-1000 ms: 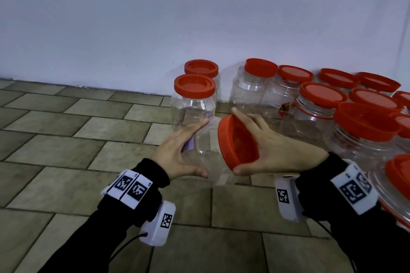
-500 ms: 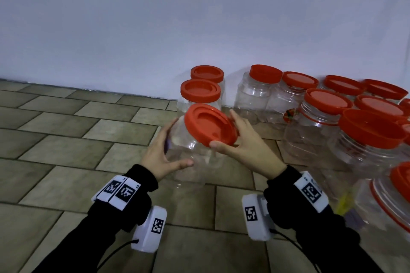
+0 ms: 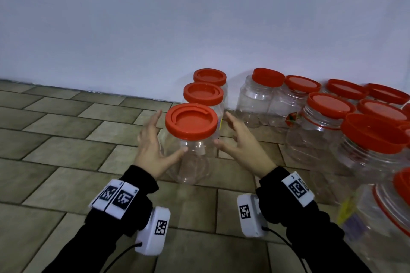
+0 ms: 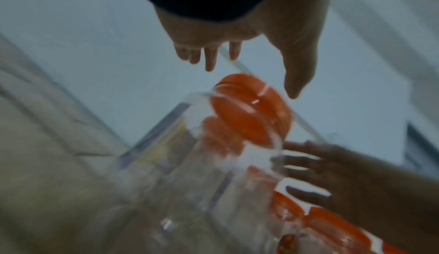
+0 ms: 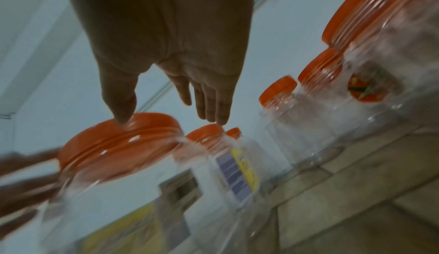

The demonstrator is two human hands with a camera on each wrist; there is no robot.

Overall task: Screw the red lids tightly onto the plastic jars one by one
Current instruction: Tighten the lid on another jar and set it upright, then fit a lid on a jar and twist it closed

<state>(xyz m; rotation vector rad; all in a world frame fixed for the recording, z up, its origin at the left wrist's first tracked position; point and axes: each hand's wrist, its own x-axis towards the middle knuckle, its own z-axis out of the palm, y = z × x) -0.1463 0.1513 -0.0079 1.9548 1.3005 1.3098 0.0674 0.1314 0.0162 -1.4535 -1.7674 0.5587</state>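
A clear plastic jar point(image 3: 190, 162) stands upright on the tiled floor with a red lid point(image 3: 192, 121) on its mouth. My left hand point(image 3: 153, 139) is open on its left side, fingers straight, thumb tip at the jar's shoulder. My right hand point(image 3: 239, 144) is open on its right side, thumb close to the jar below the lid. Neither hand grips anything. In the left wrist view my left hand point(image 4: 249, 55) is spread above the blurred lid point(image 4: 249, 111). From the right wrist, my right hand point(image 5: 171, 92) shows straight fingers, thumb tip by the lid point(image 5: 118, 141).
Two lidded jars point(image 3: 203, 93) point(image 3: 209, 76) stand just behind, against the pale wall point(image 3: 199, 17). A dense group of lidded jars point(image 3: 328, 106) fills the right side, some very near my right forearm. Bare floor tiles point(image 3: 55, 139) lie to the left and front.
The jar was held tilted in the air, my right hand on its lid. It now stands upright on the floor, and both hands have let go and spread open beside it.
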